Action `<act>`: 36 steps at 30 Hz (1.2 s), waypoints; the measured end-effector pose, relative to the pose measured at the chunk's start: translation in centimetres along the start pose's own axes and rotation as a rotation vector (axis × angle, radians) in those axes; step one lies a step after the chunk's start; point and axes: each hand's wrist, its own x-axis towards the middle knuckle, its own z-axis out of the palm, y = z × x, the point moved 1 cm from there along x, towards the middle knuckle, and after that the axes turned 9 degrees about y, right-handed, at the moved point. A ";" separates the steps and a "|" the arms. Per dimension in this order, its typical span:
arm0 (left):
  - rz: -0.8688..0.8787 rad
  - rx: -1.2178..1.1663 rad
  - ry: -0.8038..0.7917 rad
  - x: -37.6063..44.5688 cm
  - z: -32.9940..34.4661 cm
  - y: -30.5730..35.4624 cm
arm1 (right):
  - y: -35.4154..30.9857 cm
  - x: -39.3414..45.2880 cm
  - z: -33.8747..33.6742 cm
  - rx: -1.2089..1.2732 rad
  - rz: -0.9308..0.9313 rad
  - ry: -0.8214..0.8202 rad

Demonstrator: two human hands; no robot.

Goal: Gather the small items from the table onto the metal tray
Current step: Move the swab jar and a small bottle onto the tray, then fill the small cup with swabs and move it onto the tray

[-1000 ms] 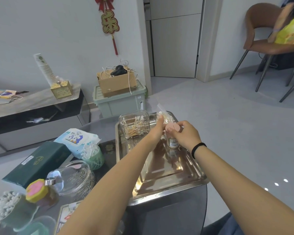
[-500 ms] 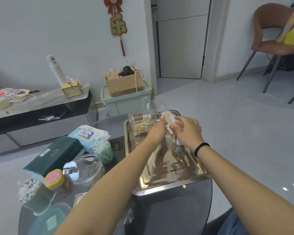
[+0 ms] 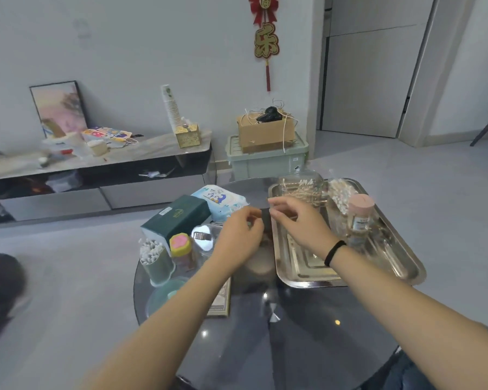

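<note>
The metal tray (image 3: 350, 281) lies on the right of the round glass table (image 3: 293, 339). On it stand a clear box of cotton swabs (image 3: 302, 187), a bag of swabs (image 3: 341, 194) and a pink-lidded bottle (image 3: 359, 215). My right hand (image 3: 299, 223) hovers over the tray's left edge with fingers spread and nothing in it. My left hand (image 3: 240, 237) hangs with loosely curled fingers over a clear clasp jar (image 3: 204, 240), partly hiding it. Left of it are a yellow-lidded jar (image 3: 181, 246) and a cup of cotton swabs (image 3: 155, 260).
A dark green box (image 3: 178, 218) and a pack of wipes (image 3: 220, 199) lie at the table's far left. A teal lid (image 3: 166, 294) and a card (image 3: 223, 299) sit near my left forearm. Beyond are a low bench (image 3: 96, 164) and a green bin (image 3: 265, 161).
Both hands have let go of the pink-lidded bottle and swab bag at the tray's far end and moved left toward the table items. My view has swung left.
</note>
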 end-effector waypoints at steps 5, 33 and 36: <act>0.030 0.184 0.118 -0.3 -3.7 -3.2 | -0.5 -0.8 4.4 0.070 0.016 -0.079; -0.021 0.446 -0.125 2.8 -6.8 -8.4 | 1.3 0.6 9.9 -0.168 0.004 -0.357; -0.058 0.300 -0.094 2.7 -7.3 -8.2 | 1.3 0.8 9.7 -0.168 -0.012 -0.316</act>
